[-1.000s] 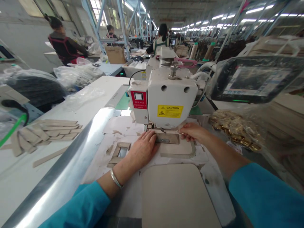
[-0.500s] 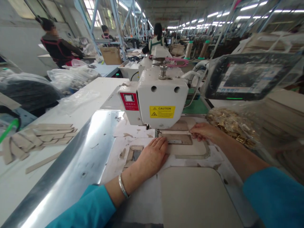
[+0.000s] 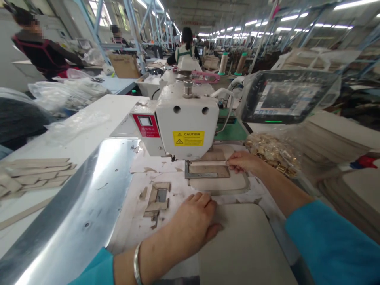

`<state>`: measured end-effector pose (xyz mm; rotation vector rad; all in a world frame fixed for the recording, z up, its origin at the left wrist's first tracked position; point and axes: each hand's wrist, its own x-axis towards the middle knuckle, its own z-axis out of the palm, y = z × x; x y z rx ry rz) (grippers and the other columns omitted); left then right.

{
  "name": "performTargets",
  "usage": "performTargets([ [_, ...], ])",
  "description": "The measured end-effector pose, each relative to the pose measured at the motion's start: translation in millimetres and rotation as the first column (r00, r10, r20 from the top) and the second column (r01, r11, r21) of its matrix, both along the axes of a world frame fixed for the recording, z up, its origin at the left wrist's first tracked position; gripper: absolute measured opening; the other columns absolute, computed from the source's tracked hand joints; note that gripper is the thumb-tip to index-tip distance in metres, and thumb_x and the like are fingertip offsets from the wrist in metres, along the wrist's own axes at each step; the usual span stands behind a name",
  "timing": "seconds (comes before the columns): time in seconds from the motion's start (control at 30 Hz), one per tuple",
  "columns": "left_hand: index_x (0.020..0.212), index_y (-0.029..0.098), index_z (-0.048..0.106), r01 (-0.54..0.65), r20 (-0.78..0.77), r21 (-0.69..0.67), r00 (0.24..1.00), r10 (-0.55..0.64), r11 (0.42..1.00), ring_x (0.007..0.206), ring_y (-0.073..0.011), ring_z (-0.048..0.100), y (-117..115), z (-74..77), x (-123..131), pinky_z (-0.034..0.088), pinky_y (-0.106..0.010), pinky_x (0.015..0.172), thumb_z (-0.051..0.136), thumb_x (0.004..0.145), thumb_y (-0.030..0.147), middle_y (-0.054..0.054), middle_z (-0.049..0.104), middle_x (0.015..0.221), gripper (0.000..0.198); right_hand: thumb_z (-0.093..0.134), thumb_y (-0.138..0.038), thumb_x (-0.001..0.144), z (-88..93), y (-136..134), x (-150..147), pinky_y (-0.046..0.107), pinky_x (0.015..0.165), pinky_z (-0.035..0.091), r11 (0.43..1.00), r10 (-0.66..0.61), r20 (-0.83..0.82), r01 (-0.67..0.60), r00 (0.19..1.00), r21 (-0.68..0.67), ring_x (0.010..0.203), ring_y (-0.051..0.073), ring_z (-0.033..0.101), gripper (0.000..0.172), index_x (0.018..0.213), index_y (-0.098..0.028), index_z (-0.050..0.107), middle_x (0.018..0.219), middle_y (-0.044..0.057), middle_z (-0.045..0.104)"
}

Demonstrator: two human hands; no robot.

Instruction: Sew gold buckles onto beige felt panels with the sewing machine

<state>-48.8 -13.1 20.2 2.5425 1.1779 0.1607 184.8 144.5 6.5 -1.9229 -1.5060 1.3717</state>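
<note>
My right hand (image 3: 243, 162) pinches the right end of a narrow beige strip (image 3: 209, 163). That strip runs left towards the sewing machine head (image 3: 187, 118), along an L-shaped metal guide (image 3: 202, 175). Underneath lies a beige panel with rounded corners (image 3: 219, 185). Palm down, my left hand (image 3: 196, 221) rests at the left edge of a second beige panel (image 3: 237, 245) nearer to me. Its fingers are loosely bent, the thumb apart, with nothing seen in them. The needle area is partly hidden by the machine head.
Beige strips (image 3: 38, 172) lie on the white table at left, beside a shiny metal plate (image 3: 74, 198). A bag of gold-coloured metal buckles (image 3: 273, 154) sits at right, below a plastic-covered screen (image 3: 285, 97). Several people work farther back.
My left hand has drawn back from the metal guide to the nearer panel. My right hand still pinches the strip's end. The whole view has shifted, with the machine now farther left.
</note>
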Motion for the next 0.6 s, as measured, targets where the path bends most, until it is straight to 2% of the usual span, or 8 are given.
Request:
performTargets([
  [0.07, 0.102, 0.014, 0.063, 0.003, -0.025, -0.023, 1.0, -0.004, 1.0, 0.098, -0.0302, 0.058, -5.7, -2.3, 8.8, 0.053, -0.045, 0.085, 0.073, 0.08, 0.043, -0.011, 0.062, 0.104, 0.038, 0.063, -0.012, 0.081, 2.4, -5.8, -2.5, 0.015, 0.037, 0.032, 1.0, 0.007, 0.03, -0.006, 1.0, -0.021, 0.04, 0.006, 0.052, 0.014, 0.069, -0.014, 0.055, 0.055, -0.001, 0.061],
  [0.17, 0.103, 0.011, 0.062, -0.042, -0.083, -0.056, 0.996, 0.037, 0.998, 0.102, -0.0321, 0.057, -5.7, -6.3, 18.6, 0.051, -0.046, 0.088, 0.078, 0.075, 0.04, -0.014, 0.061, 0.108, 0.044, 0.06, -0.012, 0.082, 1.1, -15.5, -4.2, 0.016, 0.039, 0.032, 1.0, 0.02, 0.071, -0.021, 0.997, 0.012, 0.043, 0.007, 0.051, 0.013, 0.071, -0.015, 0.054, 0.057, -0.001, 0.061],
  [0.27, 0.106, 0.01, 0.059, -0.08, -0.108, -0.085, 0.992, 0.071, 0.993, 0.102, -0.0319, 0.057, -1.8, -6.0, 24.0, 0.051, -0.045, 0.087, 0.081, 0.072, 0.038, -0.016, 0.06, 0.111, 0.049, 0.061, -0.017, 0.081, -6.6, -21.6, 1.6, 0.018, 0.046, 0.035, 0.974, 0.03, 0.188, -0.071, 0.982, 0.217, 0.049, 0.008, 0.052, 0.008, 0.074, -0.017, 0.056, 0.061, -0.003, 0.06],
  [0.33, 0.104, 0.011, 0.059, -0.066, -0.092, -0.048, 0.994, 0.061, 0.997, 0.101, -0.0309, 0.057, -1.1, -4.8, 25.4, 0.051, -0.044, 0.087, 0.08, 0.073, 0.035, -0.015, 0.061, 0.109, 0.044, 0.063, -0.021, 0.079, -11.6, -23.1, 10.4, 0.021, 0.055, 0.039, 0.905, 0.012, 0.312, -0.143, 0.95, 0.4, 0.058, 0.012, 0.055, 0.006, 0.076, -0.019, 0.058, 0.066, -0.002, 0.06],
  [0.43, 0.095, 0.014, 0.059, 0.094, -0.032, 0.101, 0.995, -0.091, 0.99, 0.094, -0.0263, 0.059, -4.6, -3.9, 24.7, 0.052, -0.04, 0.084, 0.068, 0.084, 0.023, -0.01, 0.062, 0.1, 0.016, 0.063, -0.023, 0.077, -13.8, -25.2, 26.3, 0.025, 0.069, 0.044, 0.767, -0.034, 0.412, -0.241, 0.91, 0.595, 0.074, 0.016, 0.058, 0.006, 0.075, -0.019, 0.059, 0.077, 0.002, 0.06],
  [0.5, 0.09, 0.016, 0.058, 0.238, -0.004, 0.219, 0.97, -0.243, 0.946, 0.09, -0.0238, 0.058, -9.0, -4.0, 23.1, 0.052, -0.037, 0.08, 0.059, 0.091, 0.018, -0.007, 0.061, 0.096, 0.002, 0.063, -0.022, 0.076, -12.5, -28.8, 34.1, 0.027, 0.076, 0.044, 0.709, -0.034, 0.423, -0.276, 0.905, 0.648, 0.078, 0.017, 0.057, 0.006, 0.074, -0.019, 0.059, 0.087, 0.004, 0.059],
  [0.53, 0.09, 0.016, 0.057, 0.293, 0.002, 0.271, 0.952, -0.305, 0.917, 0.09, -0.0234, 0.058, -11.1, -4.5, 22.3, 0.051, -0.037, 0.079, 0.057, 0.092, 0.017, -0.007, 0.06, 0.096, 0.002, 0.063, -0.023, 0.076, -11.6, -31.3, 36.2, 0.028, 0.078, 0.044, 0.698, -0.027, 0.418, -0.282, 0.908, 0.658, 0.078, 0.017, 0.056, 0.006, 0.075, -0.019, 0.059, 0.089, 0.005, 0.058],
  [0.6, 0.091, 0.016, 0.055, 0.346, 0.014, 0.327, 0.929, -0.371, 0.879, 0.091, -0.0233, 0.058, -13.7, -6.5, 20.8, 0.051, -0.036, 0.079, 0.055, 0.094, 0.017, -0.006, 0.06, 0.096, 0.003, 0.061, -0.026, 0.078, -10.2, -37.2, 37.5, 0.028, 0.074, 0.044, 0.719, -0.013, 0.366, -0.246, 0.931, 0.65, 0.073, 0.016, 0.055, 0.007, 0.077, -0.019, 0.057, 0.086, 0.004, 0.057],
])
